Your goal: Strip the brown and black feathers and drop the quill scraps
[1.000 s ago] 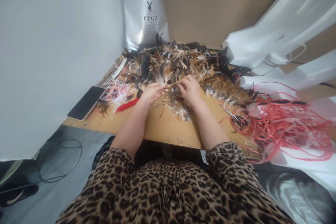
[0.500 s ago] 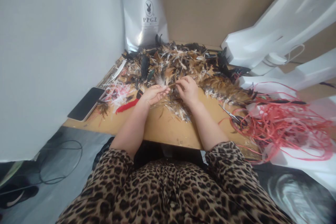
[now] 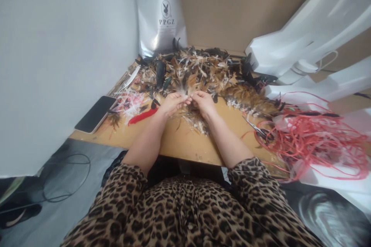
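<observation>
My left hand is closed in a pinch on a feather, whose pale, fluffy part stands up above the fingers. My right hand meets it fingertip to fingertip, thumb and forefinger pressed together at the feather's base. Just how the quills lie between the fingers is too small to tell. Behind both hands spreads a heap of brown, black and white feathers. More loose feathers lie on the table under my wrists.
A phone rests at the table's left edge, near a red strip and pinkish-white shreds. Scissors lie at right beside tangled red ribbon. A silver bag stands behind; a white machine is at right.
My right hand has come left and a little down, so its fingertips now touch those of my left hand. The thin brown piece it held out between the hands no longer shows.
</observation>
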Demonstrator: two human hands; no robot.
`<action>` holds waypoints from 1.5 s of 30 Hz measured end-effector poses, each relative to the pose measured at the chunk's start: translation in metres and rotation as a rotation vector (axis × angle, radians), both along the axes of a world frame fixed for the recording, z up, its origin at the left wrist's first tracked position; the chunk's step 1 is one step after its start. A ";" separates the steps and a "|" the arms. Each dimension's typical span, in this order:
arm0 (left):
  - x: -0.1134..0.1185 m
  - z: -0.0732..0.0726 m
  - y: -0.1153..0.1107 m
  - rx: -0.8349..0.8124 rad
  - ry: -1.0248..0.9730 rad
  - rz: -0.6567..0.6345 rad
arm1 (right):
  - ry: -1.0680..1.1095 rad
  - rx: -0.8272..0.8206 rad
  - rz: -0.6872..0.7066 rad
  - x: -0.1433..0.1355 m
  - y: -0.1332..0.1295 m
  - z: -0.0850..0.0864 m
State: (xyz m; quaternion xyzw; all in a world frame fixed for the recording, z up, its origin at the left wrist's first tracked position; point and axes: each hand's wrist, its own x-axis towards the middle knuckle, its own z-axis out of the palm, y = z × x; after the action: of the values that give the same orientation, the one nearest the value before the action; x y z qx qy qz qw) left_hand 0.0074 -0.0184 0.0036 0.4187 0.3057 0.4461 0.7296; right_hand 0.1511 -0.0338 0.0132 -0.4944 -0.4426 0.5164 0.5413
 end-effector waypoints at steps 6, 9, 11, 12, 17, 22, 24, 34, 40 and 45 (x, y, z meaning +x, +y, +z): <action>0.000 -0.005 0.005 -0.093 -0.034 0.034 | -0.049 0.052 -0.048 0.004 0.000 0.004; 0.000 -0.006 0.006 -0.117 -0.022 0.059 | -0.121 0.117 -0.068 0.005 -0.001 0.007; 0.001 -0.006 0.005 -0.112 -0.013 0.047 | -0.156 0.144 -0.078 0.005 -0.002 0.007; 0.001 -0.006 0.005 -0.111 -0.005 0.040 | -0.171 0.150 -0.084 0.004 -0.002 0.006; 0.004 -0.006 0.003 -0.120 0.034 0.042 | -0.233 0.174 -0.105 0.004 -0.002 0.003; 0.005 -0.008 0.003 -0.091 0.053 0.012 | -0.234 0.191 -0.096 0.002 -0.002 0.001; 0.005 -0.008 0.003 -0.074 0.067 0.009 | -0.237 0.191 -0.092 0.002 -0.002 0.000; 0.000 -0.008 0.007 -0.053 0.033 0.116 | -0.612 0.206 -0.073 0.042 0.007 0.006; -0.001 -0.009 0.010 -0.069 0.006 0.164 | -0.863 0.190 0.026 0.049 0.007 0.005; -0.001 -0.010 0.011 -0.067 0.000 0.179 | -1.228 0.246 0.051 0.038 0.004 -0.001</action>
State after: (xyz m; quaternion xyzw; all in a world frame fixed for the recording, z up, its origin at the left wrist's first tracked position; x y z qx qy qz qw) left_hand 0.0062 -0.0077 -0.0063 0.3652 0.3566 0.4992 0.7002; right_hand 0.1894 -0.0301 0.0120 -0.6245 -0.7406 0.0962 0.2287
